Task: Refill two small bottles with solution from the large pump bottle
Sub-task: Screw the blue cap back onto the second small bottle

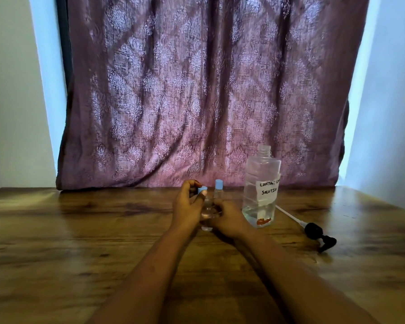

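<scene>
My left hand (188,204) pinches a light blue cap (202,190) just above a small clear bottle (207,212) that stands on the wooden table (80,230). My right hand (228,218) grips that bottle's body from the right. Just behind them stands a second small clear bottle (218,189), upright with its blue cap on. To the right, the large clear bottle (261,190), labelled as contact lens solution, stands upright with its neck open and a little liquid at the bottom. Its black pump head with white tube (316,232) lies on the table further right.
A purple patterned curtain (204,90) hangs behind the table's far edge. White walls flank it on both sides. The table's right edge runs diagonally at the right.
</scene>
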{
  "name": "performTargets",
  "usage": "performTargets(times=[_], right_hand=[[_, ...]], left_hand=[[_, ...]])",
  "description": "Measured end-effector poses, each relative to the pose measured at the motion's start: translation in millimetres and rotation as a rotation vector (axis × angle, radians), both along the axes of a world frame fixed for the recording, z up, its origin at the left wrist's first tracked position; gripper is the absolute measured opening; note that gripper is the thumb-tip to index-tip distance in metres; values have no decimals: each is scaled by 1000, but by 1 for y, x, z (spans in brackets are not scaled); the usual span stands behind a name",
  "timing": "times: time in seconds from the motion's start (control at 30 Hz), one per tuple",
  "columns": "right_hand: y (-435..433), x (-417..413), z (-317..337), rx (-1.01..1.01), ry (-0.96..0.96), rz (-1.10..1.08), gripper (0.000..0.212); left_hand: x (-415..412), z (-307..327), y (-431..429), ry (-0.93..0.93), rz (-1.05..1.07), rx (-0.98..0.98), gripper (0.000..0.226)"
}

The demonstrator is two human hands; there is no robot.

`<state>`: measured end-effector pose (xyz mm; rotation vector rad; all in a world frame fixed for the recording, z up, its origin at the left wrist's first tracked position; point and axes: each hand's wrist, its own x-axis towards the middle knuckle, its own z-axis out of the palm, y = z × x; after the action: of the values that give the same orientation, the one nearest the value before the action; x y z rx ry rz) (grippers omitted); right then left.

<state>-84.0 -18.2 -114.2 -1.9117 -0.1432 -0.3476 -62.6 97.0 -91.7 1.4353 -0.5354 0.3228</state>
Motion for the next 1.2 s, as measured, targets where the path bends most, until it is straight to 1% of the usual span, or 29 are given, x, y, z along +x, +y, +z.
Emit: performTargets(times=[0.17,0.3,0.43,0.53,0.67,0.7,0.77,0.83,0.87,0.93,1.0,1.07,1.13,1.2], right_hand=[[1,0,-1,18,6,-17,37],[2,-2,1,10,2,-14,35],[2,-5,3,66,14,22,42],[1,-8,5,36,-14,12,41],[3,-11,8,20,6,24,41],[2,-13,10,15,23,41,41],[-2,-18,18,32,66,109,42],[-9,-23,28,7,73,146,49],[-13,-24,33,-28,63,112,52],[-18,-24,41,-93,2,-1,56],[-18,-21,41,-59,-79,-21,53],[-16,-19,38,-12,-155,19,47],[-13,-17,37,-54,-212,43,40],[-12,-14,36,-143,-247,10,32]], left_hand=[[1,1,2,39,-79,2,32],[4,1,7,45,-117,22,28],[-1,1,6,34,-110,106,23],[1,1,8,21,-118,119,25],[5,0,9,22,-133,130,29],[7,-2,9,25,-139,135,32],[11,-8,10,59,-164,135,45],[15,-13,13,125,-201,111,57],[17,-14,13,153,-228,85,57],[20,-17,14,190,-279,57,51],[21,-19,15,229,-305,121,49],[22,-22,17,241,-336,207,47],[23,-25,20,225,-344,230,42],[22,-25,20,209,-323,248,40]])
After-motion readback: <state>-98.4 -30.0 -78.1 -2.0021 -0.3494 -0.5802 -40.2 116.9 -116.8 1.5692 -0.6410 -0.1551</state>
